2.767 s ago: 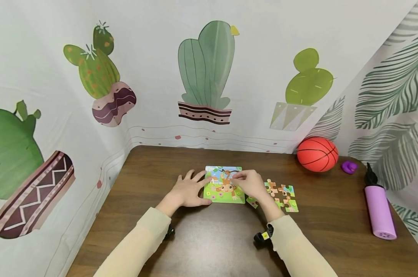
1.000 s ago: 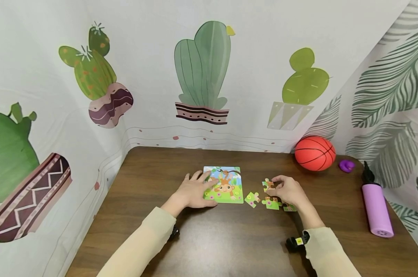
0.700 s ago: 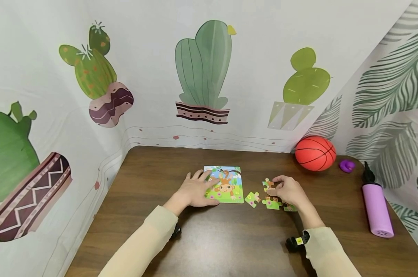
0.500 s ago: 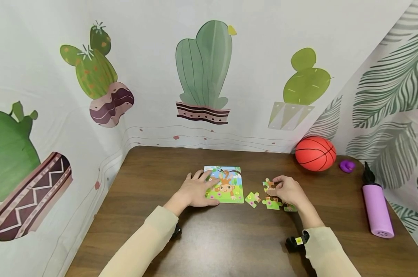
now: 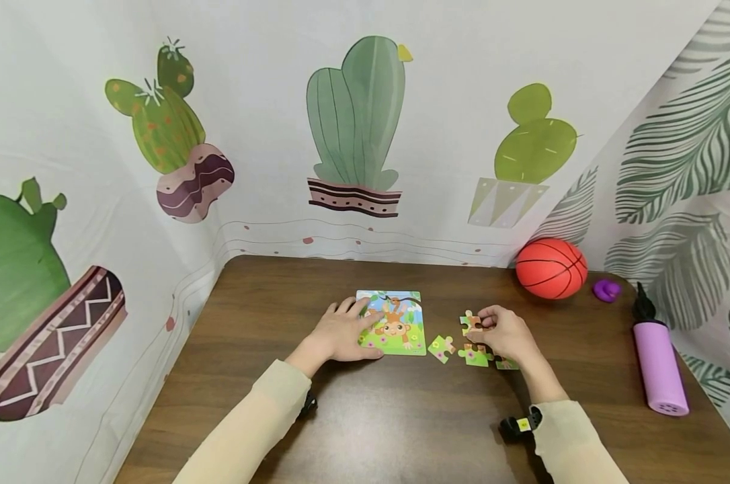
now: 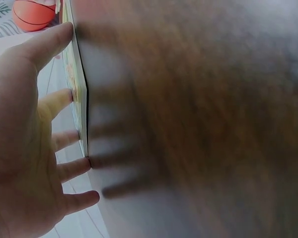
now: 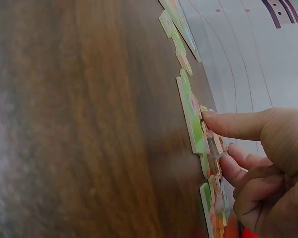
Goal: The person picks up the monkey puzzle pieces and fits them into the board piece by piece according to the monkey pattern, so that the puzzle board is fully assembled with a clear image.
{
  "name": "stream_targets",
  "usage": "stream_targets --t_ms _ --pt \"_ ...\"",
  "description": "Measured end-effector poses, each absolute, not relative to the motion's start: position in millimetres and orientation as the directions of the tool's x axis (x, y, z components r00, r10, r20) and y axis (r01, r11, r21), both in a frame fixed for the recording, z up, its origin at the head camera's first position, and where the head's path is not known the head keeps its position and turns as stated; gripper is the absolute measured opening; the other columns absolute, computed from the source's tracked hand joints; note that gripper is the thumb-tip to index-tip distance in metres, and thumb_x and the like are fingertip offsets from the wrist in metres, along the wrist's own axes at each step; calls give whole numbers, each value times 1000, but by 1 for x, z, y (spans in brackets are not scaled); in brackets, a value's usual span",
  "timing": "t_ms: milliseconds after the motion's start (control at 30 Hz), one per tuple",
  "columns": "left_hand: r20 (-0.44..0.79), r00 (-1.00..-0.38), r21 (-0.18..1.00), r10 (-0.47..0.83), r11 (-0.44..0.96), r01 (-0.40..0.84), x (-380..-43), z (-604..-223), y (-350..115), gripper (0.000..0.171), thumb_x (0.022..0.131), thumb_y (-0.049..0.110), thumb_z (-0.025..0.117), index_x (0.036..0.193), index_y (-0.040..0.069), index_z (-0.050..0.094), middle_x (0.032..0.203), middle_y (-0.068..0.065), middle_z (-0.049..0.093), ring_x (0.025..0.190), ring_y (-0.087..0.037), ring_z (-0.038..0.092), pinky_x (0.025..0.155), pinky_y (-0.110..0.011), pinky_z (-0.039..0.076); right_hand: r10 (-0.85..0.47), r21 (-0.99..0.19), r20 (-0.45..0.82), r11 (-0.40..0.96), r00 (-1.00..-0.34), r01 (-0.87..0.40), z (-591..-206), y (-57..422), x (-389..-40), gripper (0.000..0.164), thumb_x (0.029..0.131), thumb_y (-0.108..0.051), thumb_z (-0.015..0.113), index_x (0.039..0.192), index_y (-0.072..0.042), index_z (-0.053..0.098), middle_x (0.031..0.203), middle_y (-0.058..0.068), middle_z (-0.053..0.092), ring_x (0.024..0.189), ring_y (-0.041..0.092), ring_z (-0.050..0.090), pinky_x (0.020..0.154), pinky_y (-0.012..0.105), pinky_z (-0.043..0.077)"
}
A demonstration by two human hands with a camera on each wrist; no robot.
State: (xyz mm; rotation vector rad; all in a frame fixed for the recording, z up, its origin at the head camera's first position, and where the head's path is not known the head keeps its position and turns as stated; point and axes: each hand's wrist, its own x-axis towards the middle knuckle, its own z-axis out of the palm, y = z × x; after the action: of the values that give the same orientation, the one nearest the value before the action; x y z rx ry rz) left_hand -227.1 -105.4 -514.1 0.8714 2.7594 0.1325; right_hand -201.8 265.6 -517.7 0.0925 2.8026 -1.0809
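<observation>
My left hand [image 5: 343, 334] rests with spread, straight fingers on the left side of a square monkey puzzle board [image 5: 404, 343]. In the left wrist view, its fingertips lie along the edge of the board [image 6: 82, 99]. My right hand [image 5: 505, 333] is over a group of loose pieces right of the board, pinching a puzzle piece [image 5: 470, 323] between thumb and fingers. In front of it lies a green puzzle piece [image 5: 475, 356]. Another piece [image 5: 441, 349] lies tilted between the board and the group. A further piece [image 5: 507, 364] is partly hidden beneath my right hand.
A red toy basketball [image 5: 551, 268] sits at the back right of the brown table [image 5: 365, 423]. Beside it is a small purple object [image 5: 607, 290]. A lilac pump [image 5: 660, 366] with a black nozzle lies near the right edge. A cactus-print cloth [image 5: 268, 134] hangs behind.
My right hand has gone from the board to the loose pieces on the right. Lately the pinched piece and fingers have shifted only slightly. My left hand stays on the board.
</observation>
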Motion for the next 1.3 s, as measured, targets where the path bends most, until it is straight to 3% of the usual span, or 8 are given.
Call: stream_targets --t_ms 400,633,900,1300 --pt "-226 -781 163 582 813 559 -228 -511 -107 87 92 78 54 165 39 29 172 -7 18 155 -36 17 117 -66 23 2 -679 -119 730 -993 83 -515 267 -202 43 87 -22 84 118 -1 62 95 7 73 84 22 67 66 34 53" --pt "-220 -786 171 578 816 553 -228 -512 -107 87 91 78 55 165 38 30 171 -7 19 155 -34 18 117 -66 23 -11 -681 -56 732 -998 30 -515 270 -203 35 92 -25 80 118 -3 68 94 7 77 82 21 71 70 36 53" --pt "-221 -783 170 581 814 556 -228 -513 -107 86 91 78 55 164 38 31 171 -7 19 155 -35 18 117 -66 24 10 -687 -11 727 -1000 14 -519 273 -204 26 99 -27 73 111 -4 72 90 7 75 72 18 66 62 36 52" --pt "-223 -787 168 576 817 551 -229 -515 -107 88 91 78 55 165 39 30 172 -6 18 156 -34 17 118 -66 23 42 -767 -18 641 -999 41 -511 258 -208 24 101 -25 69 113 -4 72 103 15 75 77 22 66 64 33 53"
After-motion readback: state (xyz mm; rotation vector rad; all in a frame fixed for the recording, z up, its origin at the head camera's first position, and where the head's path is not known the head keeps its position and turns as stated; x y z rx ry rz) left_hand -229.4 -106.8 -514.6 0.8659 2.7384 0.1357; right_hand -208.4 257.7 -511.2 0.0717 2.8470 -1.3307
